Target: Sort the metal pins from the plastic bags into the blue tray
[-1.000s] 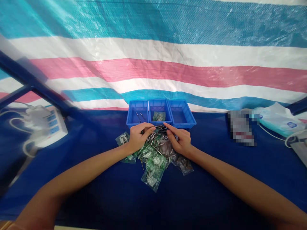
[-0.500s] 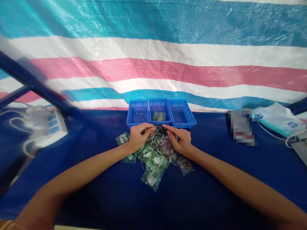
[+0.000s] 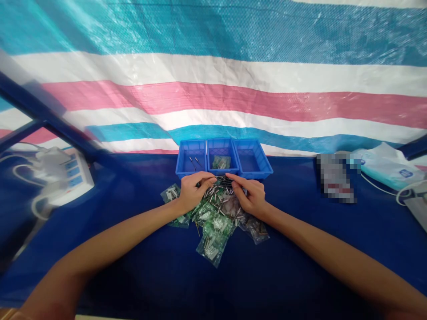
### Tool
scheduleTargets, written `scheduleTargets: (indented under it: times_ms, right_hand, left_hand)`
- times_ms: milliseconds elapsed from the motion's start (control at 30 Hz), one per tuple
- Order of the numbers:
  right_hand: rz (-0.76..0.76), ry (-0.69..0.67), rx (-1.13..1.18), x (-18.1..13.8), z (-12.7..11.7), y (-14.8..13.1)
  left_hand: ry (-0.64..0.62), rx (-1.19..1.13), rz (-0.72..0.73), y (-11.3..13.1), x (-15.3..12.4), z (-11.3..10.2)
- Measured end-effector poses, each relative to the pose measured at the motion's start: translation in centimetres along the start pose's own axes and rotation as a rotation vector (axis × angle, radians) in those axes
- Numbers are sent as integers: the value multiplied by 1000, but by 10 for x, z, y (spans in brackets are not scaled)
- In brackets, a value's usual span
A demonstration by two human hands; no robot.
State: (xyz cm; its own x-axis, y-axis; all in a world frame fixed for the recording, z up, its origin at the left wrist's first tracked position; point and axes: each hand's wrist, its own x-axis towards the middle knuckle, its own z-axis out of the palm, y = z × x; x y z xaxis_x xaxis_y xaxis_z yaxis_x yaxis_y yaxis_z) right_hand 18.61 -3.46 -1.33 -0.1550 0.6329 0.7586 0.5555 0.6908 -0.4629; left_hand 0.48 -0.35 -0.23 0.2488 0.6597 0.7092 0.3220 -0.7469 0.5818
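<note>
My left hand (image 3: 194, 189) is closed in a pinch at the far side of a heap of thin metal rods (image 3: 218, 195). Facing it, my right hand (image 3: 250, 194) is pinched too, its index finger stretched toward the left fingertips. A thin dark metal rod (image 3: 221, 177) seems to span the small gap between both sets of fingertips; its ends are hidden by the fingers. Clear plastic bags of small silver pieces (image 3: 213, 240) lie under and in front of the heap. Another such bag (image 3: 171, 192) is beside my left wrist, and a darker bag (image 3: 258, 230) is below my right.
Just beyond my hands stand three blue bins: the left bin (image 3: 180, 155) with two thin rods, the middle bin (image 3: 236, 155) with a bag, and the right bin (image 3: 255, 155). A power strip (image 3: 78, 175) with cables is at left, a tissue pack (image 3: 387, 166) at right.
</note>
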Motion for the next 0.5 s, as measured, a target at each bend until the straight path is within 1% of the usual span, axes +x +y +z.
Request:
scheduleTargets:
  times_ms: [200,500]
  right_hand:
    - [-8,-5,21,0,1,1]
    - [7,-42,29,0,1,2]
  left_hand:
    - [7,-6,24,-2,-1,0]
    - [-1,5,20,-1,0,0]
